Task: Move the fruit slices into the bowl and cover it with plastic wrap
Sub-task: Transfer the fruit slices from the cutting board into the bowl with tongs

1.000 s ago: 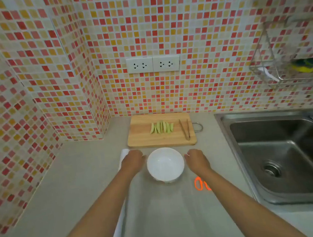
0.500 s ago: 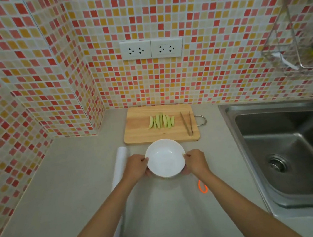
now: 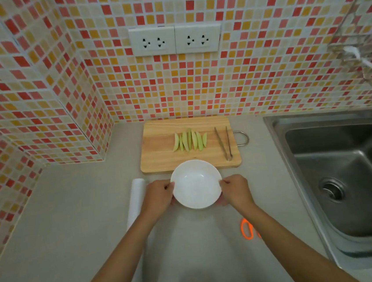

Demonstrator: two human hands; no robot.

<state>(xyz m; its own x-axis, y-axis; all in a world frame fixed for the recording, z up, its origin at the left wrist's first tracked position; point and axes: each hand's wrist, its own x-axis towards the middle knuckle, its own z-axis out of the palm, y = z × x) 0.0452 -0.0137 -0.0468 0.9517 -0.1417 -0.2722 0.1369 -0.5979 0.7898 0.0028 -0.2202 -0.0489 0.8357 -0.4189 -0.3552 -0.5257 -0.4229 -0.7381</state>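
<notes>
Bowl [image 3: 196, 185] (round, glossy white); both hands grip rim | fruit slices [image 3: 189, 140] on wooden board [image 3: 159, 157]

Both of your bare forearms reach forward from the bottom edge and converge toward the middle. Your left hand [image 3: 159, 195] and right hand [image 3: 236, 190] face each other, fingers curled, thumbs on top, gripping opposite sides of the round white ceramic bowl [image 3: 196, 184].

Bowl [image 3: 196, 184] now between hands, seemingly gripped.
</notes>
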